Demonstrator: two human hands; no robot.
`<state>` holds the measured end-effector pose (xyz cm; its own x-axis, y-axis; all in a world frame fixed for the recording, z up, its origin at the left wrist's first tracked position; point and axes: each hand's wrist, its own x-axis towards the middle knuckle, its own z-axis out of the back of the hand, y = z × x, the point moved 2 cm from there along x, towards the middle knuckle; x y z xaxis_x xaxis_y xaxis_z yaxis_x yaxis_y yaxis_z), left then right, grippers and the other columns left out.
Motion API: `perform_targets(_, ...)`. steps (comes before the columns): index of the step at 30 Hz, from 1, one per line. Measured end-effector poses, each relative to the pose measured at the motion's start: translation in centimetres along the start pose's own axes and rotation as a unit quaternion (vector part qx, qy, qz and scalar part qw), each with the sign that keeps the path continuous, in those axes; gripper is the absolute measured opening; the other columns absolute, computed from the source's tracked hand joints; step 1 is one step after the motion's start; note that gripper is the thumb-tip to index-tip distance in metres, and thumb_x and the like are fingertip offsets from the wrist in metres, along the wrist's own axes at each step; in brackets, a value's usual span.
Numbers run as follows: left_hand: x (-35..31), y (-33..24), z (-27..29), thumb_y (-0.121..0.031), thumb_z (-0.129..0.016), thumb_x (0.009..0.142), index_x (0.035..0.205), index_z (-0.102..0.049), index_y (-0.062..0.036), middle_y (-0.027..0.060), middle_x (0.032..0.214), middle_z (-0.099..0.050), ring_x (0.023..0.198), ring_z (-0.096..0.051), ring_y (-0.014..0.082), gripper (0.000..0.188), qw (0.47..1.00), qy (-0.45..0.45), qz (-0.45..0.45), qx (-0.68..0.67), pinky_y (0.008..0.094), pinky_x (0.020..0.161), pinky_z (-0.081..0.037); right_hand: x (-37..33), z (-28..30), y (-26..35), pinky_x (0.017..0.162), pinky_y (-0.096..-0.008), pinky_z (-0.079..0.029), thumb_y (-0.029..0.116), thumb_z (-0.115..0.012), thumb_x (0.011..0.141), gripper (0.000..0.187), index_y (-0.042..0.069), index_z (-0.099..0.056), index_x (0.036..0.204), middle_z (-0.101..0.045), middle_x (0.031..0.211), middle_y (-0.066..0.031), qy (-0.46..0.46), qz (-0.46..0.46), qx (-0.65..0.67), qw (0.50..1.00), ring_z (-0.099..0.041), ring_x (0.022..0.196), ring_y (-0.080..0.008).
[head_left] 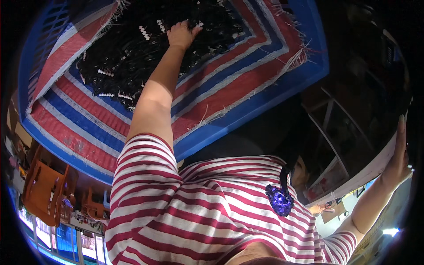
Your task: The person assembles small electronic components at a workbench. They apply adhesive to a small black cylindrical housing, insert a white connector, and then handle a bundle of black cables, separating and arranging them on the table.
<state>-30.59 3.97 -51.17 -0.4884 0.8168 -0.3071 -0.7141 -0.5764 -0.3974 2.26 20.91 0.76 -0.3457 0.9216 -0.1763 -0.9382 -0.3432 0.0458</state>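
Note:
A large heap of thin black pieces (pixel 128 59) fills a blue plastic crate (pixel 240 119); some are joined in short rows with white ends (pixel 144 32). My left hand (pixel 182 36) reaches palm down into the heap near its far side. Its thumb points right, beside a white-ended bit, and the fingertips are hidden among the black pieces, so its grip does not show. A woven cloth (pixel 225 95) with red, blue and white stripes lines the crate under the heap. Far to the right, my right hand (pixel 399 163) lies stretched out along a pale edge, fingers straight, holding nothing visible.
The cloth's frayed edge hangs over the crate's near rim, and one flap (pixel 73 46) folds up at the left. A dark area with a metal frame (pixel 329 119) lies right of the crate. An orange-brown wooden chair (pixel 44 190) stands at the lower left.

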Motion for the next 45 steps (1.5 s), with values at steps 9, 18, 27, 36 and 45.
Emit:
perform_targets(9, -1.5, 0.1, -1.4, -0.030, -0.046, 0.085, 0.091, -0.056, -0.0097, 0.0133, 0.080, -0.063, 0.081, -0.060, 0.0300, 0.024, 0.995, 0.064, -0.069, 0.023, 0.0432, 0.073, -0.042, 0.2, 0.1, 2.8, 0.101, -0.0368, -0.032, 0.005, -0.035, 0.090, 0.033, -0.001, -0.049, 0.119, -0.050, 0.121, -0.0147, -0.003, 0.148, 0.021, 0.989, -0.046, 0.115, -0.0241)
perform_targets(18, -7.7, -2.6, 3.3, -0.022, -0.046, 0.086, 0.079, -0.056, -0.0048, 0.0174, 0.067, -0.057, 0.067, -0.056, 0.0350, 0.021, 0.971, 0.018, -0.171, -0.168, 0.0441, 0.064, -0.041, 1.3, -0.4, 4.6, 0.097, -0.0300, -0.036, 0.007, -0.046, 0.088, 0.026, -0.003, -0.055, 0.110, -0.055, 0.114, -0.0137, -0.087, 0.164, -0.100, 0.978, -0.051, 0.108, -0.0201)
perform_targets(27, -13.5, -1.6, 4.6, -0.020, -0.044, 0.087, 0.089, -0.059, -0.0052, 0.0164, 0.076, -0.059, 0.073, -0.056, 0.0347, 0.022, 0.939, 0.000, -0.116, -0.324, 0.0427, 0.068, -0.042, -4.0, -17.7, 20.2, 0.086, -0.0331, -0.042, 0.022, -0.060, 0.080, 0.047, 0.003, -0.046, 0.120, -0.050, 0.117, -0.0185, 0.198, 0.188, 0.273, 0.922, -0.050, 0.108, -0.0302)
perform_targets(36, -14.2, -4.6, 6.5, -0.021, -0.048, 0.085, 0.101, -0.058, -0.0035, 0.0185, 0.080, -0.060, 0.080, -0.057, 0.0333, 0.026, 0.968, 0.009, -0.117, -0.223, 0.0382, 0.072, -0.043, -0.6, -40.9, 22.2, 0.082, -0.0413, -0.040, 0.039, -0.056, 0.080, 0.044, 0.006, -0.050, 0.108, -0.057, 0.098, -0.0133, 0.451, -0.388, 0.467, 0.653, -0.054, 0.093, -0.0241)
perform_targets(45, -11.1, -0.5, 6.6, -0.019, -0.054, 0.081, 0.113, -0.050, -0.0043, 0.0171, 0.106, -0.054, 0.098, -0.051, 0.0332, 0.035, 0.962, -0.101, -0.072, -0.244, 0.0382, 0.084, -0.042, 0.8, -42.8, 20.2, 0.069, -0.0339, -0.038, 0.030, -0.047, 0.086, 0.018, 0.017, -0.055, 0.096, -0.061, 0.081, 0.0012, 0.405, -0.402, 0.431, 0.699, -0.053, 0.074, -0.0130)
